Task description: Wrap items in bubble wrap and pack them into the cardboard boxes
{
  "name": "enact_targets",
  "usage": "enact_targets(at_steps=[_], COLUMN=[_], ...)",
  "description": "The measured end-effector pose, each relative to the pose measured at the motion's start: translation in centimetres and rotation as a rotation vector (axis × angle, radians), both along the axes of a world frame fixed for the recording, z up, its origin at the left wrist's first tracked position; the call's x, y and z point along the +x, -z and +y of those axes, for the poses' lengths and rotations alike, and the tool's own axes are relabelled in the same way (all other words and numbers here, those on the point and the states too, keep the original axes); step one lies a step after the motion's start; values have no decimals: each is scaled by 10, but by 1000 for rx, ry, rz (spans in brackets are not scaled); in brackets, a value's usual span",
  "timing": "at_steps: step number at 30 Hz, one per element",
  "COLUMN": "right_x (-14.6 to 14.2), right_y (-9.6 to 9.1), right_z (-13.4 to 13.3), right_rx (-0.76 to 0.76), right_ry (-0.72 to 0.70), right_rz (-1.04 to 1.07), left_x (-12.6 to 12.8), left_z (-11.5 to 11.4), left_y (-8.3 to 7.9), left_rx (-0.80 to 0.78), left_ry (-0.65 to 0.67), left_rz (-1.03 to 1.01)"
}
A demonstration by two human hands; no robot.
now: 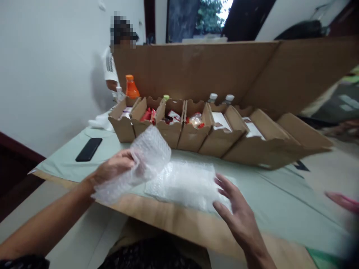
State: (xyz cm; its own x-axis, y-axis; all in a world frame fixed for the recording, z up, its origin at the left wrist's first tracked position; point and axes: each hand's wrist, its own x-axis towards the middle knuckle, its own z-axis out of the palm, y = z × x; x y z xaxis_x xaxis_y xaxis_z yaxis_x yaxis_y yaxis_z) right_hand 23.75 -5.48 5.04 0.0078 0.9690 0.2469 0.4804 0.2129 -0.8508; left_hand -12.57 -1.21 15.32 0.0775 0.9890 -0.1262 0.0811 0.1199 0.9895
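My left hand [113, 169] is closed on the lifted left end of a sheet of bubble wrap [179, 183], folding it up and over. The remainder of the sheet lies flat on the pale green table cover [280, 201]. Fingers spread, my right hand [238, 209] rests open on the sheet's right edge. Just behind the wrap stands a row of several open cardboard boxes [193, 130] with packets and white items inside.
A black phone [89, 149] lies at the table's left. An orange-capped bottle [131, 86] and two white-capped bottles [221, 98] stand behind the boxes, before a large cardboard panel [224, 71]. Another person [112, 63] stands at the back left. Something pink [342, 201], blurred, shows at the right edge.
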Motion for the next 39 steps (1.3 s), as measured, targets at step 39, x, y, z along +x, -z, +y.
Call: enact_targets(at_steps=[39], right_x=[63], right_y=[18], right_z=[79], right_rx=[-343], right_ry=[65], right_rz=[-773], left_x=[106], left_z=[80], left_y=[102], left_rx=[437], left_ry=[551], left_rz=[1262])
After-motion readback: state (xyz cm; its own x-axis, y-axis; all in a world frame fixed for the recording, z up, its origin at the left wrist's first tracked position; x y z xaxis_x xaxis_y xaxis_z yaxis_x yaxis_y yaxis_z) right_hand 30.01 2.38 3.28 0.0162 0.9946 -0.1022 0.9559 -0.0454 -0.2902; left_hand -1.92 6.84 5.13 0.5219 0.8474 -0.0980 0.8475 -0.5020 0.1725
